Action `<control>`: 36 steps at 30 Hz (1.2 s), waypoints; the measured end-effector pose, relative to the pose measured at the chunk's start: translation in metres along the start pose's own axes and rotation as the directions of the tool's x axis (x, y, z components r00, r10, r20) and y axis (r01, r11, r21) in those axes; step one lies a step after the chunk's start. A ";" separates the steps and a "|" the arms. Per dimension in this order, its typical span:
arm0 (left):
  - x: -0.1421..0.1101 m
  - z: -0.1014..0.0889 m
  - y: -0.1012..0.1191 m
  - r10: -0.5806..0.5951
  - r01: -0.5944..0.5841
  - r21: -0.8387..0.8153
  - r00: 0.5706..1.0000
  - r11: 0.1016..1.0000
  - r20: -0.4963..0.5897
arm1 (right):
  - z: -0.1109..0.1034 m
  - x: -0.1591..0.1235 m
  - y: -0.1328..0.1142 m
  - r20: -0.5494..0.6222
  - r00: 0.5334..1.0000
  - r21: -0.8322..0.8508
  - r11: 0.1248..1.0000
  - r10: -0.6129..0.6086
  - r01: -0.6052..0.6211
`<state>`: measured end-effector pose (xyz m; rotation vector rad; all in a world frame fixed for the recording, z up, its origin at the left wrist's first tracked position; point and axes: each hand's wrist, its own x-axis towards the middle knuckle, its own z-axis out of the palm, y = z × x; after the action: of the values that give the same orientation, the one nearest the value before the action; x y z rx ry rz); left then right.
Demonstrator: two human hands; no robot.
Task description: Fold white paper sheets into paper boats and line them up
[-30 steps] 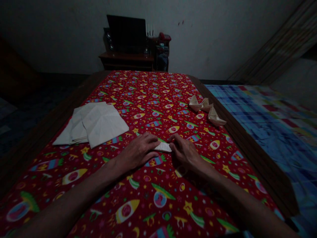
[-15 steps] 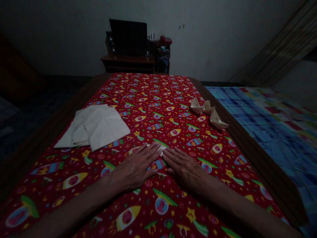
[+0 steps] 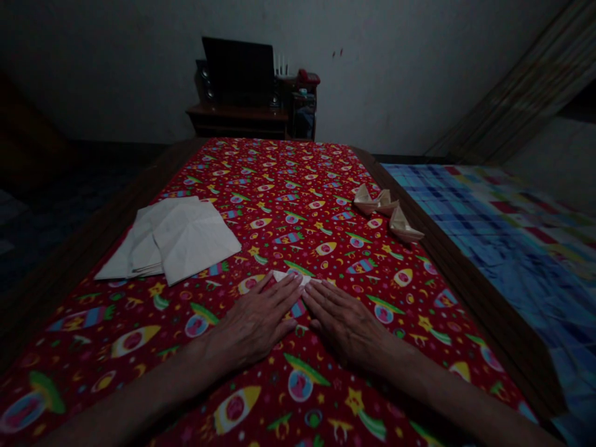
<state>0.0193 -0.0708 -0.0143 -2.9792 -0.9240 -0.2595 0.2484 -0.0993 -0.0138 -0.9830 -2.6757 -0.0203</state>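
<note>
Fingers of the left hand (image 3: pixel 261 316): outstretched, side by side with narrow gaps, laid flat, palm down, tips on the small paper (image 3: pixel 278 274). Thumb held apart, toward the other hand. Fingers of the right hand (image 3: pixel 347 316): straight, pressed together, also palm down, tips on the paper's right part. We note no pinch in either hand. The two sets of fingertips nearly meet; whether they touch we cannot tell. The paper is white and narrow, mostly hidden under the fingers, its left end and a bit between the hands showing. Its folds we cannot make out.

Under and all around the fingers: a red cloth (image 3: pixel 274 233) printed with rockets, stars and saucers. Left of the fingers and a little beyond, we record pale sheets (image 3: pixel 198 239), overlapping in a loose fan, creases visible on the top one. To the right and farther beyond, folded shapes (image 3: pixel 404 228) with raised points, in a slanting row near the cloth's right edge.

Outward again: a dark brown border (image 3: pixel 493 310) beside the cloth, then plaid fabric (image 3: pixel 433 195) off to the right. Straight beyond the fingers, past the cloth's far end, we see a desk (image 3: pixel 239 113) bearing a dark screen (image 3: pixel 238 71), against a pale wall (image 3: pixel 395 81).
</note>
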 end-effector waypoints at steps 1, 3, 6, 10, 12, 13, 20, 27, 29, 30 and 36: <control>-0.001 -0.001 -0.001 -0.002 0.002 -0.003 1.000 1.000 -0.003 | 0.000 -0.002 0.000 -0.001 1.000 0.006 1.000 0.004 -0.004; -0.006 -0.003 -0.006 -0.022 0.022 0.000 1.000 1.000 -0.014 | -0.001 -0.009 0.002 -0.006 1.000 0.017 1.000 0.004 -0.004; -0.017 -0.005 -0.013 -0.060 0.061 0.017 0.997 0.998 -0.053 | 0.000 -0.019 0.004 -0.027 1.000 0.006 1.000 0.013 -0.012; -0.021 -0.006 -0.018 -0.138 0.135 -0.031 0.981 0.990 -0.134 | 0.000 -0.014 0.006 -0.144 0.989 -0.026 0.999 0.022 -0.026; -0.014 -0.007 -0.021 -0.194 0.174 -0.111 0.959 0.978 -0.206 | 0.000 -0.006 0.008 -0.184 0.983 -0.029 1.000 0.007 -0.012; -0.009 -0.007 -0.022 -0.224 0.189 -0.162 0.944 0.969 -0.243 | -0.001 -0.002 0.010 -0.190 0.982 -0.030 0.999 0.005 -0.011; 0.029 0.001 -0.031 -0.275 0.202 -0.336 0.943 0.920 -0.186 | 0.007 0.013 0.022 -0.112 0.993 -0.109 0.992 0.047 -0.059; 0.030 -0.004 -0.021 -0.405 0.360 -0.554 0.913 0.750 0.045 | 0.011 0.017 0.025 -0.265 0.935 0.089 0.971 0.236 -0.220; 0.027 -0.004 -0.018 -0.401 0.341 -0.586 0.916 0.735 0.031 | 0.011 0.016 0.025 -0.267 0.929 0.178 0.961 0.255 -0.213; 0.026 -0.004 -0.016 -0.392 0.322 -0.593 0.920 0.738 0.012 | 0.012 0.015 0.025 -0.263 0.930 0.206 0.957 0.255 -0.204; 0.023 0.001 -0.013 -0.357 0.258 -0.564 0.931 0.784 -0.071 | 0.015 0.011 0.026 -0.254 0.944 0.246 0.958 0.212 -0.149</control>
<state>0.0309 -0.0473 -0.0124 -3.1781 -1.5457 -0.9282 0.2533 -0.0706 -0.0277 -1.0623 -2.2661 0.1661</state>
